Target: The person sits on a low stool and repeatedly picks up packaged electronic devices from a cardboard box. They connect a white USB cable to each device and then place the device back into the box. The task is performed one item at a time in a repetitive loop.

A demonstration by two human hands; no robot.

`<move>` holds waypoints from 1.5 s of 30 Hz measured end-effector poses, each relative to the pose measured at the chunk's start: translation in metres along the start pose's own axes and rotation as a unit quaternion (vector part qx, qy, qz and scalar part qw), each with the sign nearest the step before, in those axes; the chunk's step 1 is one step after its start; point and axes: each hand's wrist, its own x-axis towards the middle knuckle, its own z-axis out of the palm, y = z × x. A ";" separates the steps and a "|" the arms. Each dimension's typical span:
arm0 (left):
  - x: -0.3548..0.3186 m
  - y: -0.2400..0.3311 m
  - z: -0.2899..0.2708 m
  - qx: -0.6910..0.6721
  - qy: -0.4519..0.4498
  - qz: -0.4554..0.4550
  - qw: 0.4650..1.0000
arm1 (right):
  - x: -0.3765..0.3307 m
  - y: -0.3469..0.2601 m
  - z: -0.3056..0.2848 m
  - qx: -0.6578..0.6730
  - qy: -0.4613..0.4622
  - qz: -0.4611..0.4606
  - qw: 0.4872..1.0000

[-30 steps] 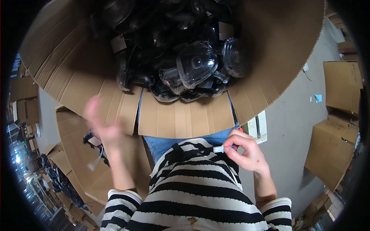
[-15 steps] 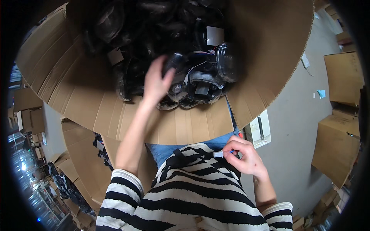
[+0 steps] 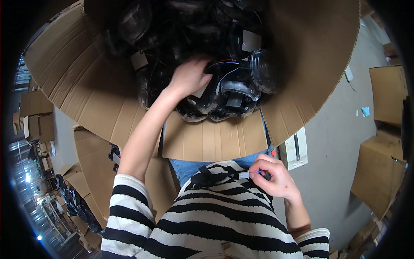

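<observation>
A large cardboard box (image 3: 198, 140) in front of me holds a heap of black parts with clear plastic covers, such as the rounded part (image 3: 264, 71) at the right of the heap. My left hand (image 3: 189, 78) reaches into the heap, palm down. Its thumb shows, but the fingertips are lost among the dark parts, so its grip is unclear. Red, blue and white wires (image 3: 226, 62) run beside it. Close to my waist, my right hand (image 3: 275, 178) is closed in a pinch on a small white wire connector (image 3: 244, 175) with a bit of blue wire.
Brown cartons (image 3: 379, 172) stand on the grey floor at the right, and another open carton (image 3: 92, 164) is at the left. Black plastic-wrapped goods (image 3: 77, 203) lie further left. A white panel with a dark bar (image 3: 296, 149) sits just beyond the box's right edge.
My left hand has moved slightly right and deeper into the heap; the dark round part at its fingers no longer shows. My right hand keeps its pinch. The view has shifted a little.
</observation>
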 end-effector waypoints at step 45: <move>-0.129 0.103 -0.069 -0.691 -0.198 -0.032 0.695 | -0.002 -0.029 -0.019 0.039 0.093 -0.051 0.994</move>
